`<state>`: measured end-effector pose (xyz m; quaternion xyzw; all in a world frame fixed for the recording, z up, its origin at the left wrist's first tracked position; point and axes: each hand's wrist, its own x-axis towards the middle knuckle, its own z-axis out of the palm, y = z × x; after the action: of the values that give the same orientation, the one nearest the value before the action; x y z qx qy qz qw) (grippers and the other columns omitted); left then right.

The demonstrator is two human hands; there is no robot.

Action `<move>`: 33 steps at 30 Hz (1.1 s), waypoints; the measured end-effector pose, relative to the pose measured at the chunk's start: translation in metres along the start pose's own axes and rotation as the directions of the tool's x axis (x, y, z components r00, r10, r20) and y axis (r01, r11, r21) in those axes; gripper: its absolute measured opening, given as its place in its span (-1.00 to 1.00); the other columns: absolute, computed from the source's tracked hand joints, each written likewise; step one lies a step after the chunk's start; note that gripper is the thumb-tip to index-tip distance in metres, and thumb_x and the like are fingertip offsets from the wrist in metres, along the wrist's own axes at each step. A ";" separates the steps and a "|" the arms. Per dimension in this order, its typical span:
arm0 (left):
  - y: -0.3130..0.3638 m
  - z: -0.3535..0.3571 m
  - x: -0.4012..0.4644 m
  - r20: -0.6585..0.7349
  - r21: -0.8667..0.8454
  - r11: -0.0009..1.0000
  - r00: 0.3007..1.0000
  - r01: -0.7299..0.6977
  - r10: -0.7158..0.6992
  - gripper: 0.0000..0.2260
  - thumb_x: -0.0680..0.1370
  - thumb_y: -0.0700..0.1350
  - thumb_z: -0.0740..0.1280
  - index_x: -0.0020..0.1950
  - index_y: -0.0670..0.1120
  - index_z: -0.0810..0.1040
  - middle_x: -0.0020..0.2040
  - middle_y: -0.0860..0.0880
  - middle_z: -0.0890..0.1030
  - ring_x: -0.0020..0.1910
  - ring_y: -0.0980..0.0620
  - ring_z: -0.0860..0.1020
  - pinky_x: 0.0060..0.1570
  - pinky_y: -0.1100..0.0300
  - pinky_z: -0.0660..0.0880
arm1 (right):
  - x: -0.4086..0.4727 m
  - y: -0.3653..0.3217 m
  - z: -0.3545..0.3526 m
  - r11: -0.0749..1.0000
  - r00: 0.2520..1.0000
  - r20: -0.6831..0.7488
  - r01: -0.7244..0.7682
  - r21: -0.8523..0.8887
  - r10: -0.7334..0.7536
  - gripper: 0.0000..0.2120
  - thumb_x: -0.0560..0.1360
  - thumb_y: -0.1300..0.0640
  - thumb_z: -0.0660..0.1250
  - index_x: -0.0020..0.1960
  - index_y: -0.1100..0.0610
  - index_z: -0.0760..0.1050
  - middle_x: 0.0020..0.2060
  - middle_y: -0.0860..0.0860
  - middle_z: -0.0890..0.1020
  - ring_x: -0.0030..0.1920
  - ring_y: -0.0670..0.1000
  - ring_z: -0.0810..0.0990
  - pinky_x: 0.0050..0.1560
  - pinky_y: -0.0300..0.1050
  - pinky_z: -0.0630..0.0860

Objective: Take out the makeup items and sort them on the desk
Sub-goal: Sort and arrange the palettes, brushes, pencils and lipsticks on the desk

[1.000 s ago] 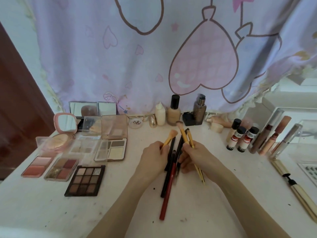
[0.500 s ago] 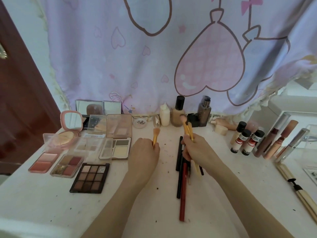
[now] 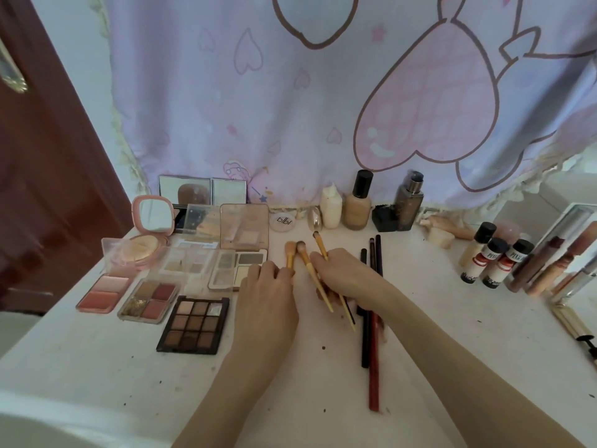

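My left hand [image 3: 266, 286] lies on the white desk [image 3: 97, 367] and its fingers rest on the handle of a yellow makeup brush [image 3: 290, 253] that points toward the curtain. My right hand [image 3: 349, 274] grips two thin yellow-handled brushes [image 3: 308, 260], their heads fanned out toward the back. To the right of it lie several dark and red pencils [image 3: 373, 344] in a row. Palettes, among them a dark eyeshadow palette [image 3: 193, 324], sit in a group at the left.
Foundation bottles [image 3: 357, 205] stand along the curtain at the back. Small red-labelled bottles [image 3: 494, 263] and lip tubes [image 3: 542, 270] stand at the right. A pink compact mirror [image 3: 153, 215] stands at the back left. A brown door is at the far left.
My left hand has brought its brush down onto the desk beside the palettes. My right hand has moved left with its two brushes, away from the pencils.
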<state>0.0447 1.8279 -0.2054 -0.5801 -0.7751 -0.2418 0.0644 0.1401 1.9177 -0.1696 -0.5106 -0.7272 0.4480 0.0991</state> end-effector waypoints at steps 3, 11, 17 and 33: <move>0.002 -0.001 -0.002 -0.046 -0.153 0.986 0.997 -0.063 0.056 -0.77 0.43 -0.38 0.31 0.04 -0.21 0.60 -0.09 -0.16 0.55 -0.10 -0.14 0.49 -0.17 0.09 0.40 | 0.002 0.002 -0.006 0.999 0.999 0.024 -0.030 0.043 0.029 -0.63 0.59 -0.05 0.03 -0.11 0.18 0.48 -0.35 0.04 0.55 -0.37 -0.02 0.49 -0.38 -0.23 0.41; 0.003 0.006 -0.008 -0.062 -0.210 0.969 0.991 -0.127 0.117 -0.82 0.45 -0.33 0.31 -0.02 -0.18 0.64 -0.07 -0.10 0.57 -0.06 -0.07 0.49 -0.09 0.14 0.44 | 0.015 -0.002 -0.017 0.983 0.993 0.082 -0.093 0.160 0.080 -0.61 0.60 -0.01 0.08 -0.13 0.25 0.51 -0.37 0.05 0.43 -0.45 0.00 0.36 -0.53 -0.25 0.34; -0.002 0.007 -0.008 -0.060 -0.236 0.963 0.991 -0.127 0.116 -0.89 0.42 -0.37 0.34 -0.12 -0.28 0.64 -0.12 -0.16 0.56 -0.15 -0.14 0.51 -0.21 0.03 0.51 | 0.022 -0.005 -0.008 0.995 0.999 0.032 0.021 -0.102 -0.018 -0.80 0.47 0.09 0.37 -0.19 0.19 0.42 -0.30 0.11 0.50 -0.28 0.05 0.50 -0.17 -0.01 0.54; 0.002 0.003 -0.012 -0.105 -0.247 0.959 0.988 -0.138 0.115 -0.88 0.42 -0.34 0.39 -0.07 -0.23 0.64 -0.09 -0.14 0.59 -0.10 -0.12 0.54 -0.16 0.08 0.52 | 0.015 0.007 -0.003 0.993 0.996 -0.082 0.030 0.113 -0.021 -0.76 0.54 0.14 0.28 0.10 0.27 0.54 -0.23 0.09 0.63 -0.33 0.00 0.66 -0.16 -0.14 0.63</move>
<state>0.0508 1.8195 -0.2120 -0.6207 -0.6955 -0.3597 0.0397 0.1395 1.9318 -0.1780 -0.5126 -0.7023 0.4663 0.1631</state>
